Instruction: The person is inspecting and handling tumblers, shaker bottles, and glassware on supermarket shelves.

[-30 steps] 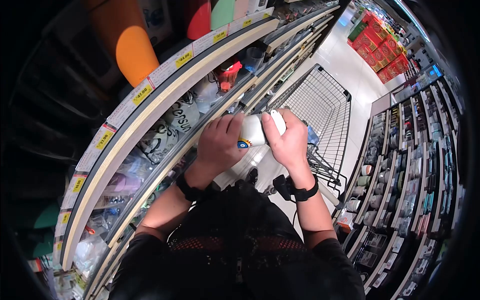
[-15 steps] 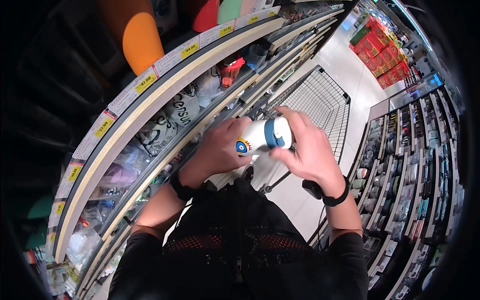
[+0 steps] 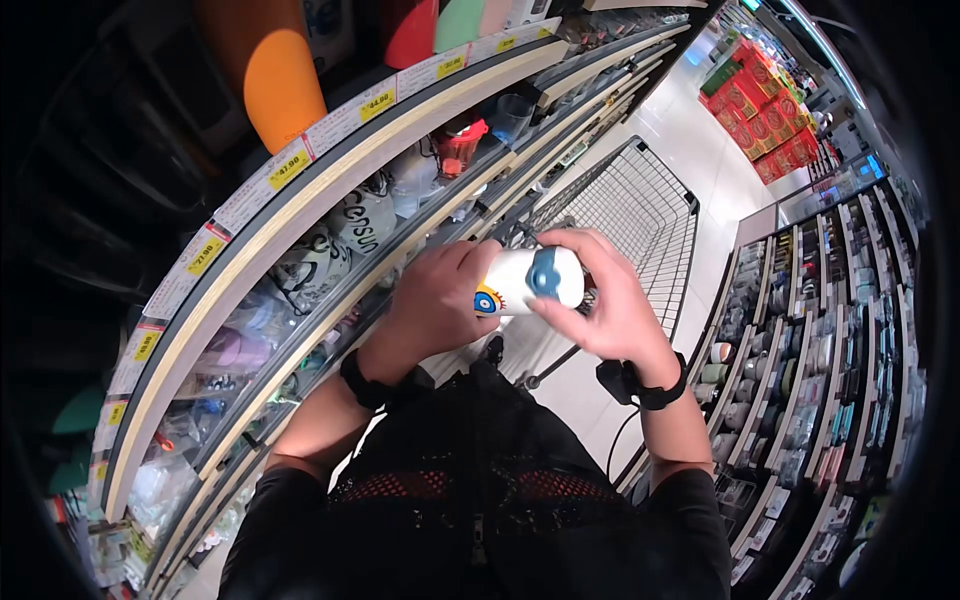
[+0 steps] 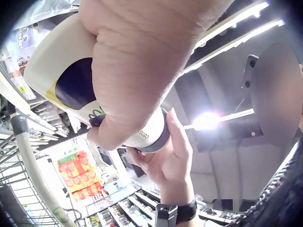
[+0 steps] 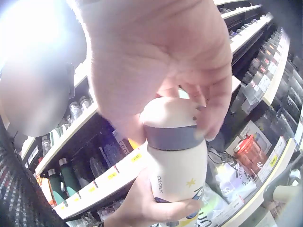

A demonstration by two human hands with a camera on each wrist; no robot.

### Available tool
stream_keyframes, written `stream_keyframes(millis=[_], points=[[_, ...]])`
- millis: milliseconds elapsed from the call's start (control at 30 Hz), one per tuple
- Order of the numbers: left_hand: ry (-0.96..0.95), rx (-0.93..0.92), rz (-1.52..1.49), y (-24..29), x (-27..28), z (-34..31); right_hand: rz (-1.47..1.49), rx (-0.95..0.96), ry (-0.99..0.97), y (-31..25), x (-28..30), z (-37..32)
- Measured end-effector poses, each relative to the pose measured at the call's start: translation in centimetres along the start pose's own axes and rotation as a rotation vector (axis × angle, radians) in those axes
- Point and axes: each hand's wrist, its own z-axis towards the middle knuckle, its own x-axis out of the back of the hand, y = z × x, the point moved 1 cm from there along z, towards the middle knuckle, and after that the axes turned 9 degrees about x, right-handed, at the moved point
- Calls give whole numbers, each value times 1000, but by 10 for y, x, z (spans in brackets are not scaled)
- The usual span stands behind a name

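Observation:
A white bottle (image 3: 512,280) with a blue band and a printed eye lies tilted between the two hands. My left hand (image 3: 440,295) grips its body. Around the lid end, my right hand (image 3: 615,300) curls its thumb and fingers. In the right wrist view the bottle (image 5: 175,165) shows a grey-blue band under a white lid, with the right hand (image 5: 161,61) over the lid and the left hand (image 5: 147,203) round the lower body. The left wrist view has the left hand (image 4: 137,61) wrapped on the bottle (image 4: 66,61).
A wire shopping cart (image 3: 640,220) stands ahead of the hands. Shelves with price labels (image 3: 290,170) run along the left, holding an orange item (image 3: 275,85) and bagged goods. More stocked shelves (image 3: 790,350) line the right. Red boxes (image 3: 760,115) are stacked farther up the aisle.
The right hand moved off the lid to the right, uncovering the blue band, then came back round the lid end. The band has since turned slightly. The left hand keeps its grip.

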Motion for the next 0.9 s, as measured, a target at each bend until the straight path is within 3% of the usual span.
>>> stream_keyframes(millis=[67,100,200,233,267,333,400,467,500,567,600,700,733,800,833,900], points=[[25,10,10,-2,-1,1,-15,453,216,-3,2,-1],[42,15,16,-2,-2,1,-12,452,210,0,2,0],[-7,45,78,2,-3,4,275,-139,54,15,0,2],[-8,46,82,3,-4,5,307,-173,2,16,1,3],[5,53,98,4,-6,5,310,-169,0,17,2,4],[20,63,118,5,-7,9,55,425,214,15,6,4],[28,60,144,8,-9,13,86,387,207,13,10,4],[16,61,141,10,-13,17,279,-136,-22,18,13,8],[6,63,137,11,-14,20,282,-133,-18,24,13,8],[24,51,125,9,-19,25,86,374,193,31,16,6],[40,42,107,9,-22,27,88,375,195,32,17,5],[51,-5,134,13,-27,36,90,76,163,36,23,6],[51,-8,135,15,-28,39,90,77,167,39,26,7],[-32,96,72,17,-32,41,21,252,137,47,34,7],[-31,97,76,16,-30,44,31,445,182,54,39,9],[-280,192,-102,10,-26,48,57,499,158,54,56,7]])
